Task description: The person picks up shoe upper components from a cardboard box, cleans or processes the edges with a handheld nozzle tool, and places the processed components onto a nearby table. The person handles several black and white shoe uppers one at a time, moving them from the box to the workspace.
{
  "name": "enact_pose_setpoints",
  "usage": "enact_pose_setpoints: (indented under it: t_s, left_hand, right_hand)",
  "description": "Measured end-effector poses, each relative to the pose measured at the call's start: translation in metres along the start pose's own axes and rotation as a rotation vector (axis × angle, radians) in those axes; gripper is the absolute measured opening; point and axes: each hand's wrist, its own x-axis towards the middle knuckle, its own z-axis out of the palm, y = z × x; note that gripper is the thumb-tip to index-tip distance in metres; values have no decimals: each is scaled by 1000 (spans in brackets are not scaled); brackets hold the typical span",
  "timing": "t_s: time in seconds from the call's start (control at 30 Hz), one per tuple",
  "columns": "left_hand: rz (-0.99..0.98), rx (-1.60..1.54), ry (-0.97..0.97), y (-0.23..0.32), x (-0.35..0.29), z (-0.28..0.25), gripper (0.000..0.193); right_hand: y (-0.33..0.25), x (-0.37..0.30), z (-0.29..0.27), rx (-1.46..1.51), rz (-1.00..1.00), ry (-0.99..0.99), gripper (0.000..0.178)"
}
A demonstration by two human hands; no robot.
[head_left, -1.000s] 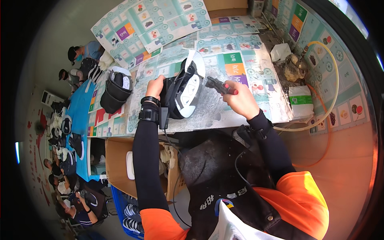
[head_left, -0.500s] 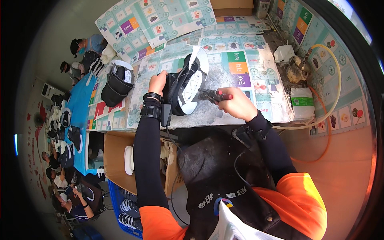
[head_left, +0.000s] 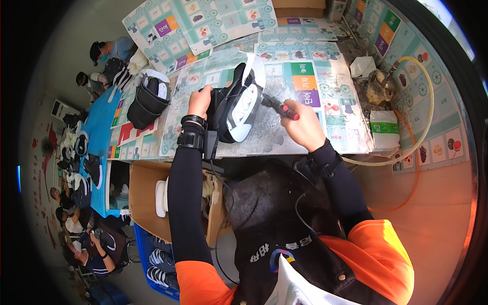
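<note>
A black and white shoe (head_left: 245,107) lies on the paper-covered worktable in front of me, its white edge flaring out at the far end. My left hand (head_left: 200,101) grips it from the left, with part of the fingers hidden behind the black upper. My right hand (head_left: 306,124) is closed around a dark tool (head_left: 278,106) with red handle ends that looks like pliers. The tool's dark head points toward the shoe's right edge; whether it touches is unclear. A second black and white shoe (head_left: 148,101) stands on the table to the left.
Printed sheets (head_left: 330,91) cover the worktable. At the right are a white and green packet (head_left: 385,129), a yellowish hose (head_left: 431,96) and a lumpy fitting (head_left: 380,86). Below sit a cardboard box (head_left: 145,198) and a blue crate (head_left: 145,256) of shoes. People work along a blue table (head_left: 96,137).
My right hand has shifted slightly right, and the tool's head has swung toward the far side, up along the shoe's right edge. My left hand stays on the shoe.
</note>
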Motion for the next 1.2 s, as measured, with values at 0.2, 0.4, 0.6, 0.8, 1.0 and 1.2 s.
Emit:
enact_pose_setpoints:
  t_s: [0.2, 0.4, 0.6, 0.8, 1.0, 1.2]
  left_hand:
    - [4, 8, 0, 2, -5, -1, 64]
    - [37, 6, 66, 3, -9, 4, 46]
    - [54, -19, 66, 8, -17, 4, 45]
    - [51, -76, 85, 21, -37, -2, 37]
    - [146, -468, 30, 83, -93, -30, 28]
    - [91, -413, 71, 23, -26, -12, 40]
  right_hand:
    - [4, -8, -9, -16, -79, -195, 18]
    - [6, -7, -15, -32, 3, 32, 17]
    - [2, -18, -11, -40, -7, -163, 22]
    - [1, -23, -13, 60, -24, -216, 23]
    - [-9, -22, -37, 233, 34, -136, 22]
    - [-15, -4, -8, -12, -176, -111, 20]
